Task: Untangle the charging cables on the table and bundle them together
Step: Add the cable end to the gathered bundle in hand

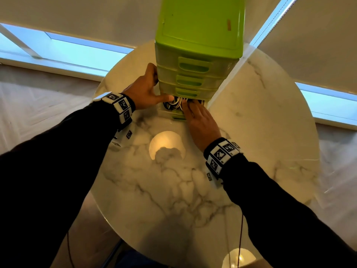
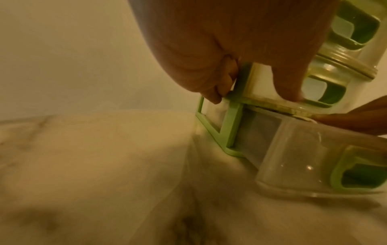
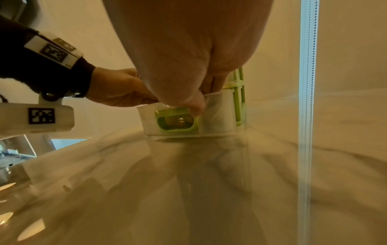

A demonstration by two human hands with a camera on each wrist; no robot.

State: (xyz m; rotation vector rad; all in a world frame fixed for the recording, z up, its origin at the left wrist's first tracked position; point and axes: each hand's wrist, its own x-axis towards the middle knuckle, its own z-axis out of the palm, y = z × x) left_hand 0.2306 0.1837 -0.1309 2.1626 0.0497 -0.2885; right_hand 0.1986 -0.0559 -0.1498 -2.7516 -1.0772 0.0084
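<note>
A tangle of white and black charging cables (image 1: 174, 104) lies in the pulled-out bottom drawer (image 1: 178, 117) of a green drawer tower (image 1: 199, 26). My left hand (image 1: 158, 88) grips the tower's left side, fingers curled round its green frame (image 2: 232, 126) and thumb pressed on the drawer front above. My right hand (image 1: 193, 111) reaches into the open drawer from the front, fingers stretched over the cables. Its thumb rests on the drawer's front wall (image 3: 215, 119) above the green handle. Both wrist views hide the cables behind the drawer's frosted wall (image 2: 303, 149).
The tower stands at the far side of a round marble table (image 1: 173, 190), in front of a wall corner with low windows. Three shut drawers (image 1: 193, 67) sit above the open one. Lamp reflections glare on the tabletop (image 1: 166, 144).
</note>
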